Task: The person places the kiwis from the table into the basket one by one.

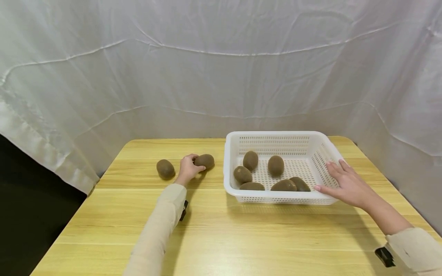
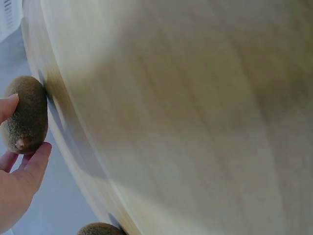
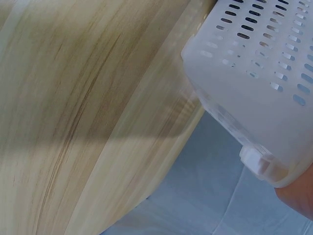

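My left hand (image 1: 188, 168) holds a brown kiwi (image 1: 205, 161) between thumb and fingers, low over the table to the left of the basket. In the left wrist view that kiwi (image 2: 28, 115) shows its stem end, with the thumb on one side and fingertips at the other. Another kiwi (image 1: 165, 169) lies on the wood just left of this hand. At the right, my right hand (image 1: 348, 184) rests with extended fingers over the near right corner of a white plastic basket (image 1: 276, 194). Several kiwis lie inside, among them one kiwi (image 1: 276, 165) near the middle.
The wooden table (image 1: 207, 237) stretches in front of the basket toward me. White curtain cloth (image 1: 221, 84) hangs behind the table's far edge and along both sides. A dark area (image 1: 31, 214) lies beyond the table on the left.
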Motion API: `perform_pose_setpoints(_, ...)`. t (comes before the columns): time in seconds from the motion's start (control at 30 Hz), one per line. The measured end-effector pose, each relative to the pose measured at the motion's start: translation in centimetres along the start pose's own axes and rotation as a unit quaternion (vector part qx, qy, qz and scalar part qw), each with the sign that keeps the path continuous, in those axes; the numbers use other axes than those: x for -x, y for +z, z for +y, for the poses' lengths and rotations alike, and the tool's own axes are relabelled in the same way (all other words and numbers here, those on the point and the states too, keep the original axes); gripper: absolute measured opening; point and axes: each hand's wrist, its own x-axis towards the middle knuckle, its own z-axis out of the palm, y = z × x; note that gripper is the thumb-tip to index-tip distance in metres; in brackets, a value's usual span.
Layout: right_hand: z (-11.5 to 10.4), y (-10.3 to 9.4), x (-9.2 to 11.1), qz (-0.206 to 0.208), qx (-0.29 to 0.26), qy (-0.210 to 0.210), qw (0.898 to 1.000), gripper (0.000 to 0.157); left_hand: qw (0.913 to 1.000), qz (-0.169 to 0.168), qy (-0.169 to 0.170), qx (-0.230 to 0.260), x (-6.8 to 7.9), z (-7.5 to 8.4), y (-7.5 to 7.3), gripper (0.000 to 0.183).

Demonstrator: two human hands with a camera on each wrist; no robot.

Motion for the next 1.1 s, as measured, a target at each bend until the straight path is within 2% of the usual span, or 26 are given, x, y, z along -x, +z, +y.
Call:
perform_pose_setpoints(0.23, 0.1, 0.1, 0.0, 0.000, -0.001, 0.000, 1.000, 0.094, 0.9997, 0.006, 0.015, 0.021, 0.4, -0.1, -0.1, 0.051)
perform_pose_setpoints(0.43, 0.0, 0.0, 0.0, 0.000, -0.002, -0.002, 1.000, 0.094, 0.9993, 0.012, 0.012, 0.032, 0.5, -0.2, -0.6, 0.051)
perform_pose_setpoints(0.8, 0.1, 0.0, 0.1, 0.002, -0.005, -0.002, 1.000, 0.093, 0.9970, 0.000, 0.018, 0.076, 1.4, -0.1, -1.5, 0.052)
perform_pose_setpoints(0.93, 0.1, 0.0, 0.0, 0.001, -0.005, -0.001, 1.000, 0.093, 0.9959, -0.002, 0.028, 0.086, 1.9, -0.2, -1.9, 0.052)
perform_pose_setpoints(1.1, 0.1, 0.1, 0.0, 0.001, -0.004, -0.004, 1.000, 0.093, 0.9924, 0.008, 0.057, 0.109, 2.6, -0.2, -2.4, 0.052)
